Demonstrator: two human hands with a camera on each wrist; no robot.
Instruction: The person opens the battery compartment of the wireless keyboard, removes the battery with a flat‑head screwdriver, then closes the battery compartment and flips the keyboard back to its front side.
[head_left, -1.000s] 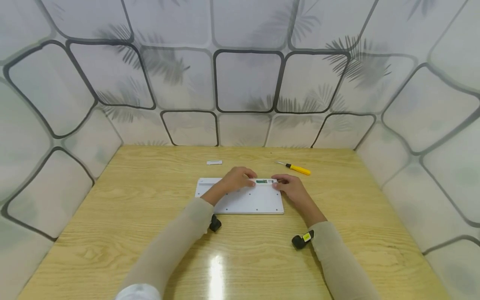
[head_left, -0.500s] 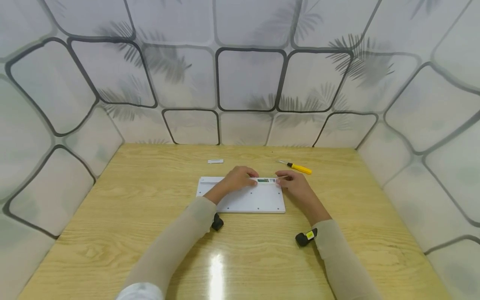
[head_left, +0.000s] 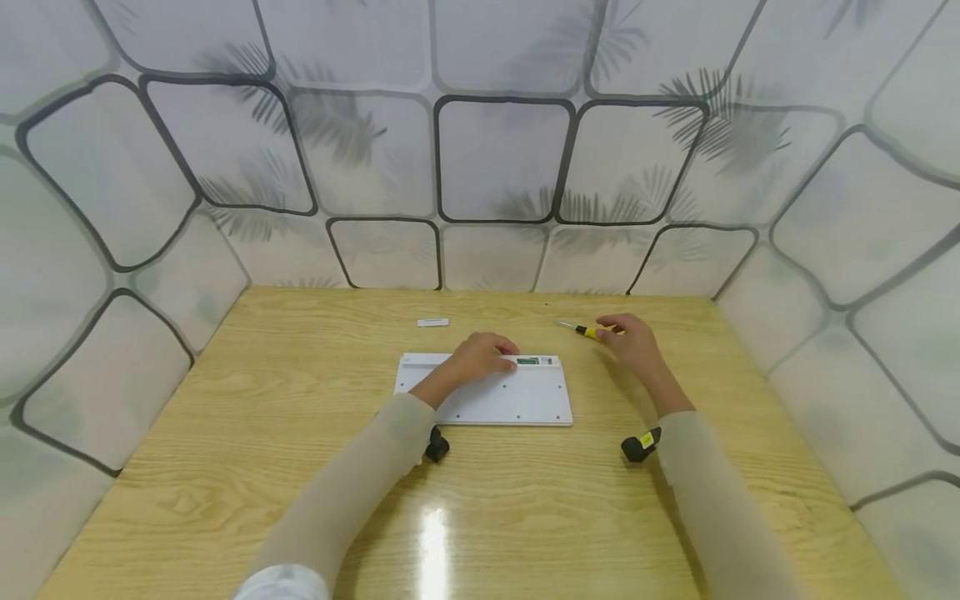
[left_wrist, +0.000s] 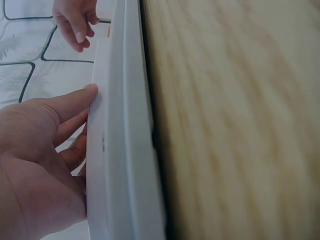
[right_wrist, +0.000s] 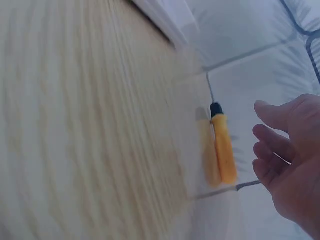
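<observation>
A white keyboard [head_left: 502, 404] lies underside up on the table, small screws dotting its back. Near its far right corner an uncovered battery slot [head_left: 528, 362] shows something green inside. My left hand [head_left: 476, 358] holds the far raised edge, thumb on the back and fingers beyond the rim; the left wrist view shows this grip from the side. My right hand [head_left: 632, 340] hovers over the yellow handle of a screwdriver [right_wrist: 223, 147], its fingers loosely bent. A gap separates fingertips from handle in the right wrist view. In the head view that hand covers part of the handle.
A small white cover piece [head_left: 432, 322] lies behind the keyboard, to the left. The wooden table [head_left: 495, 500] ends at a patterned backdrop [head_left: 491, 158] at the back and both sides. A tiny dark speck sits near the far edge.
My right hand has let go of the keyboard's right corner and moved right and away to above the screwdriver. The left hand keeps its hold; the keyboard stays put.
</observation>
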